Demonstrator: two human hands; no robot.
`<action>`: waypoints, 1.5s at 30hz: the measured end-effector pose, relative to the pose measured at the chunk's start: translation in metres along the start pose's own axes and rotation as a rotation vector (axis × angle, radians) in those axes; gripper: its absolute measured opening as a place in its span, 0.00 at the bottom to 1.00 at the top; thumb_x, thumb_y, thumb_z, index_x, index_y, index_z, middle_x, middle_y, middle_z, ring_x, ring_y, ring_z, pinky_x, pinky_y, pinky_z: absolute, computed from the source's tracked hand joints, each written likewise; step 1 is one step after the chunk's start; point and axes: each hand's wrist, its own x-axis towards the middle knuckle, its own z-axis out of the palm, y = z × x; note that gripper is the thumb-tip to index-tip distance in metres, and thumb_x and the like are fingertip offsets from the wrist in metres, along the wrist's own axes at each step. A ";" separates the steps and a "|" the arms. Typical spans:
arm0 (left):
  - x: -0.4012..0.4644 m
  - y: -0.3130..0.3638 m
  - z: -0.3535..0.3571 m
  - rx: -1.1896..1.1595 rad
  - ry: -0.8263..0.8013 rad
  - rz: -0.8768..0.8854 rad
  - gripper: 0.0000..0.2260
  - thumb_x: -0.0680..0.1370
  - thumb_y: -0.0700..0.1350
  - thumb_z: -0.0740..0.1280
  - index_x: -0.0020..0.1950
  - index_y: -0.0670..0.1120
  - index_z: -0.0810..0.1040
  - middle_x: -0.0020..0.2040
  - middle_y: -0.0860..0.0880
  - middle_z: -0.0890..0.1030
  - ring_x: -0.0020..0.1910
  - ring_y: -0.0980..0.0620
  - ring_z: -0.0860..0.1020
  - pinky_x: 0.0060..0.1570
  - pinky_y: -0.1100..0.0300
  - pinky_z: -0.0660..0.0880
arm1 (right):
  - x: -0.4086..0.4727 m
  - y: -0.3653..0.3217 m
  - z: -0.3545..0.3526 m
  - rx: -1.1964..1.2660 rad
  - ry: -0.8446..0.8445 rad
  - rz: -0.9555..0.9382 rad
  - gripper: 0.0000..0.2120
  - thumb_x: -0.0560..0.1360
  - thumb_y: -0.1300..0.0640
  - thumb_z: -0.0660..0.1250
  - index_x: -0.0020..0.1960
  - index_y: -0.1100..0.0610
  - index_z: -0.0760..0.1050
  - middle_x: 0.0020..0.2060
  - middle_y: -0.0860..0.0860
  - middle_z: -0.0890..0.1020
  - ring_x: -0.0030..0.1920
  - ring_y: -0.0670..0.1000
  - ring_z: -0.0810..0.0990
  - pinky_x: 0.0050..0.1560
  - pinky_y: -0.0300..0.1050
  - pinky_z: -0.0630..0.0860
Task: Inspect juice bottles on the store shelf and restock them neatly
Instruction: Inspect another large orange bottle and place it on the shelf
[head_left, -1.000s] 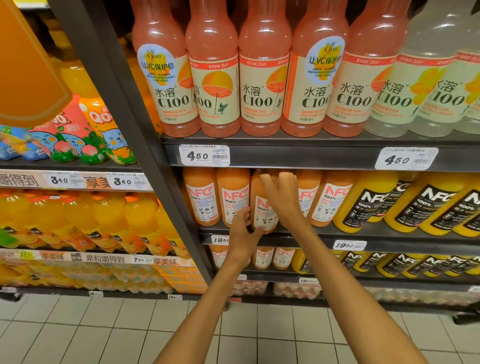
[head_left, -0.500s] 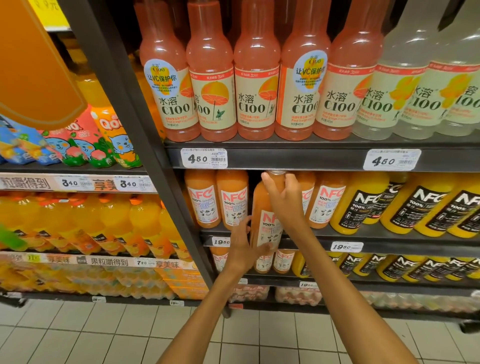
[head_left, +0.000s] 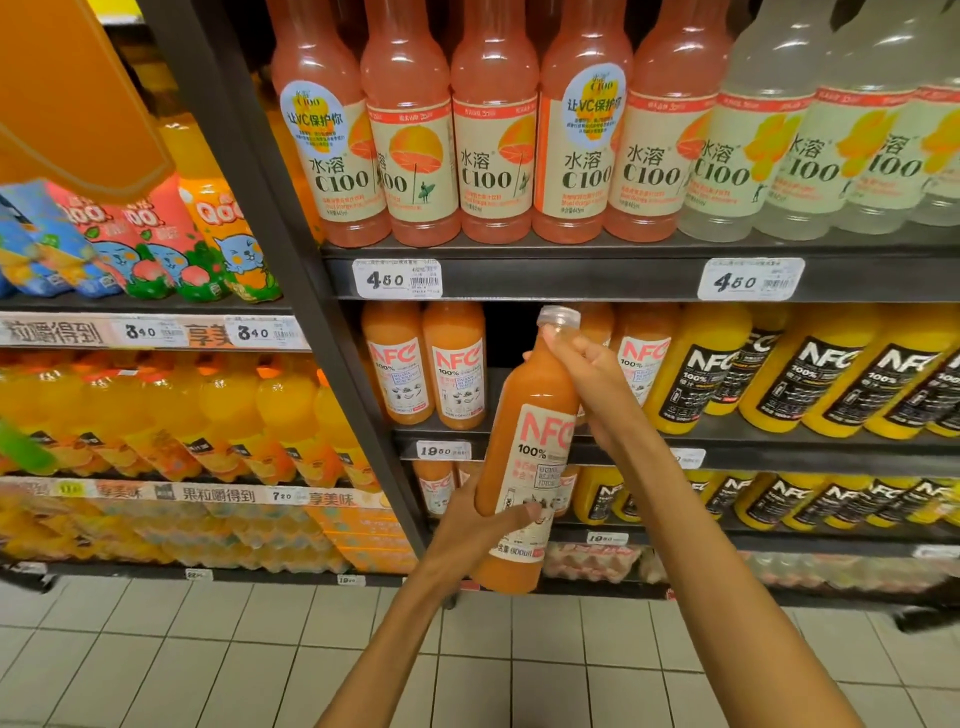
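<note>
Bright, even store light is falling from above, shelf undersides are casting dark bands behind the bottles (head_left: 400, 364), while wide-angle distortion is bending the softly blurring frame edges.

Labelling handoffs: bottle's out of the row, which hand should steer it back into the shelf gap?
Right, probably. The right hand grips the neck of the orange NFC plastic bottle just below the dark gap in the row; the left hand only holds its lower body.

1. White price tags (head_left: 397, 279) marked 4.50 sit on the dark metal shelf edge (head_left: 571, 280).
2. Pale square floor tiles (head_left: 156, 665) lie below.
3. A large orange hanging sign (head_left: 67, 93) fills the upper left corner.
</note>
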 end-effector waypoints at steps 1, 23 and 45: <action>-0.007 0.002 0.001 -0.042 -0.033 -0.020 0.24 0.65 0.54 0.76 0.58 0.61 0.72 0.52 0.60 0.81 0.50 0.59 0.81 0.43 0.64 0.78 | -0.003 0.002 -0.003 0.044 -0.041 0.039 0.15 0.72 0.42 0.67 0.54 0.50 0.76 0.42 0.47 0.86 0.45 0.49 0.85 0.36 0.38 0.79; -0.062 0.013 0.043 -0.612 -0.201 -0.289 0.24 0.72 0.60 0.63 0.63 0.50 0.76 0.59 0.41 0.81 0.55 0.40 0.80 0.54 0.42 0.77 | -0.049 0.008 -0.052 0.325 0.052 0.381 0.27 0.73 0.36 0.64 0.63 0.54 0.73 0.54 0.56 0.83 0.53 0.56 0.83 0.51 0.54 0.80; -0.060 0.015 0.050 -0.276 -0.130 -0.189 0.20 0.67 0.71 0.55 0.49 0.69 0.80 0.53 0.53 0.84 0.53 0.50 0.82 0.48 0.54 0.80 | -0.079 -0.028 -0.035 0.145 0.042 0.131 0.17 0.75 0.38 0.62 0.54 0.50 0.75 0.40 0.48 0.86 0.42 0.50 0.85 0.40 0.46 0.81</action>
